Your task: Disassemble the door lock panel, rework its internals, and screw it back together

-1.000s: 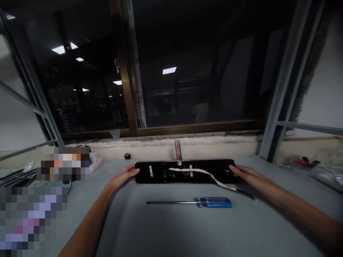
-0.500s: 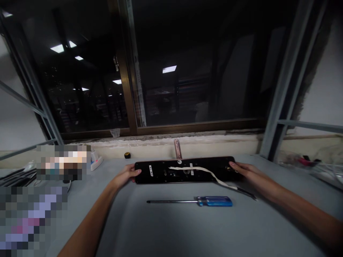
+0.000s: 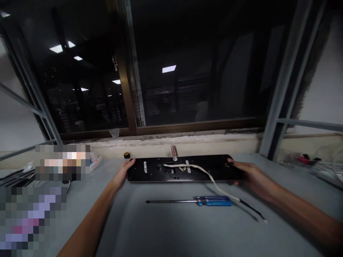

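Note:
My left hand (image 3: 123, 174) is closed on the left end of a long black panel (image 3: 155, 174), which looks like the back of a door lock. At its opposite end, my right hand (image 3: 250, 175) grips with the thumb on top. The underside faces me, with screw holes, a cutout and white labels. A white-sleeved cable (image 3: 211, 177) comes out near the middle and droops past the right front edge to a dark tip. Behind the panel a copper-coloured cylinder (image 3: 174, 150) sticks up. In front lies a screwdriver (image 3: 214, 201) with a blue handle.
The grey tabletop (image 3: 171, 232) runs back to a window ledge. A small black-and-yellow round item (image 3: 127, 155) and a white power strip (image 3: 96, 163) stand at the back left. Metal posts (image 3: 281, 85) rise on both sides. Clear plastic bags (image 3: 316, 157) lie far right.
The panel has shifted slightly left and tilted, so more of its cutout shows and less of the copper cylinder. The cable's dark end has swung right and toward me.

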Available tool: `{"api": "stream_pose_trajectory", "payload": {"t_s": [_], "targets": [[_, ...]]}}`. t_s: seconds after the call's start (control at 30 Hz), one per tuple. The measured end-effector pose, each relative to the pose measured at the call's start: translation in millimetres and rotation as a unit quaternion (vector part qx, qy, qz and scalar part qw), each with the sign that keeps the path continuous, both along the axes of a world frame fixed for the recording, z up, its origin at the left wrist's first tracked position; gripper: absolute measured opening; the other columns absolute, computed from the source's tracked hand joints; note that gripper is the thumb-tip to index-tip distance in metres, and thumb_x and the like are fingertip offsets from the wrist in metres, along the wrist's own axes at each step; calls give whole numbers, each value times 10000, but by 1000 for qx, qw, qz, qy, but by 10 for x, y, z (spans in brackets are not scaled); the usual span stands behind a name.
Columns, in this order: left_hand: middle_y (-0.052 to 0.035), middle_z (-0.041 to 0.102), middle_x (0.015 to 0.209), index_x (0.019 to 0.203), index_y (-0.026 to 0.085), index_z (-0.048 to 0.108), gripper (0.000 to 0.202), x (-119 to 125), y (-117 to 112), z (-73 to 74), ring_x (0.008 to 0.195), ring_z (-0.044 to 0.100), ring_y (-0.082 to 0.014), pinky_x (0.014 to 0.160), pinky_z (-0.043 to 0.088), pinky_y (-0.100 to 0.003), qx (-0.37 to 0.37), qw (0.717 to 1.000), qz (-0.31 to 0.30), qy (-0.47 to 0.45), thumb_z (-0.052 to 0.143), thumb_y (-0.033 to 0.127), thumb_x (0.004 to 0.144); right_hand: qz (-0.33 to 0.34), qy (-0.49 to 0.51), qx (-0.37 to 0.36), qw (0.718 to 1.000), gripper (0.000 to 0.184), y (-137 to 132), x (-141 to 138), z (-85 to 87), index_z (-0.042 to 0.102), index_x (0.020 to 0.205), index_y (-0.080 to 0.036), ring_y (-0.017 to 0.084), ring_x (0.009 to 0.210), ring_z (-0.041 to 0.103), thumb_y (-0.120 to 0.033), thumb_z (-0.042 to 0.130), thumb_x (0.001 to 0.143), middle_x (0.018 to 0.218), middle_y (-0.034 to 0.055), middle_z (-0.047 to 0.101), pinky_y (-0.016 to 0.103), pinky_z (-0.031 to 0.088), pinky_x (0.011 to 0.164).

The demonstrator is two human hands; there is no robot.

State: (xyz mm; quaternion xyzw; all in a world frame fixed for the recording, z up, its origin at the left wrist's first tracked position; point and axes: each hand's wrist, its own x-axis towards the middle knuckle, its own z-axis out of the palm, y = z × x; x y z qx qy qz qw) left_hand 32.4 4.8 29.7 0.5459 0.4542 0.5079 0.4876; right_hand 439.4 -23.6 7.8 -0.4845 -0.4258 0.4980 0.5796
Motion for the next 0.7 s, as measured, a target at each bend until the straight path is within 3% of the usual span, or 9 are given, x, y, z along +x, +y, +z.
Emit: {"api": "stream_pose_trajectory", "payload": {"t_s": [0.07,0.17,0.27,0.4,0.53,0.7], "targets": [[-4,653,635,879,149,621,357,37,-19,30,553,590,-139,546,433,-226,-21,999,16,-30,623,445,680,2,3,-7,1000,370,-13,-21,18,637,658,-152,98,441,445,-451,756,475,510,-24,549,200,382,349],[23,576,475,749,139,608,308,93,-49,76,351,482,-100,351,354,-210,-62,996,33,-53,601,441,691,9,5,-25,1000,304,-20,-53,51,618,644,-153,90,422,440,-427,719,559,498,-23,539,186,350,319],[33,501,386,639,142,560,307,127,-64,105,256,397,-86,253,275,-203,-95,993,37,-56,547,437,724,17,7,-51,999,242,-14,-74,72,621,745,-176,96,435,474,-394,663,649,554,-18,577,180,343,306],[27,501,380,609,147,530,286,135,-74,112,252,400,-82,249,315,-196,-113,991,33,-64,545,407,728,-4,3,-84,996,231,-7,-75,72,611,845,-190,93,410,475,-380,611,713,563,-14,605,175,371,315],[21,524,412,638,141,544,265,138,-94,107,289,439,-92,251,338,-196,-107,991,40,-65,549,391,724,0,4,-89,996,243,-16,-65,76,607,814,-176,102,415,495,-405,589,733,549,-5,610,201,443,376],[28,521,415,646,144,549,265,161,-106,114,308,454,-98,262,347,-195,-87,993,52,-60,549,399,717,10,-27,-74,997,304,1,-57,69,604,833,-155,111,363,484,-443,561,747,530,22,614,223,436,347]]}}
